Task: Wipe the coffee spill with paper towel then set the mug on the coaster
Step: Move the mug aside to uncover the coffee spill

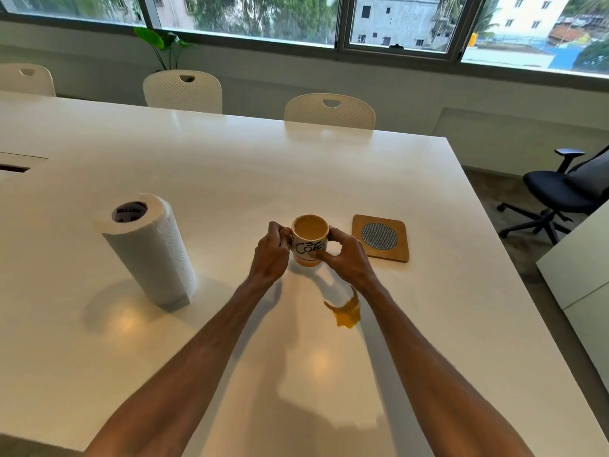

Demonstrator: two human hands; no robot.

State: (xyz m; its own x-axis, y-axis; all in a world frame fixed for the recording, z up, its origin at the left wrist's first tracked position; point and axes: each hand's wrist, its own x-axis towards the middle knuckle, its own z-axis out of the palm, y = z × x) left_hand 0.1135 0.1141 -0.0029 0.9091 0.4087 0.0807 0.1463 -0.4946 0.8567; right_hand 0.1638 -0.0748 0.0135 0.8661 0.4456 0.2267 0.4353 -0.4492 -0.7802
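Observation:
A cream mug (309,237) with black lettering and an orange base stands upright on the white table (230,173). My left hand (271,255) grips its left side and my right hand (346,257) wraps its right side and front. An orange-brown coffee spill (346,313) lies on the table nearer to me, just under my right wrist. A square wooden coaster (380,238) with a round woven centre sits right of the mug, bare. A paper towel roll (150,250) stands upright to the left.
Pale perforated chairs (329,110) line the table's far edge. A black office chair (560,192) stands off the right edge, beside a white cabinet (580,272). A cable slot (13,168) is cut into the table at far left.

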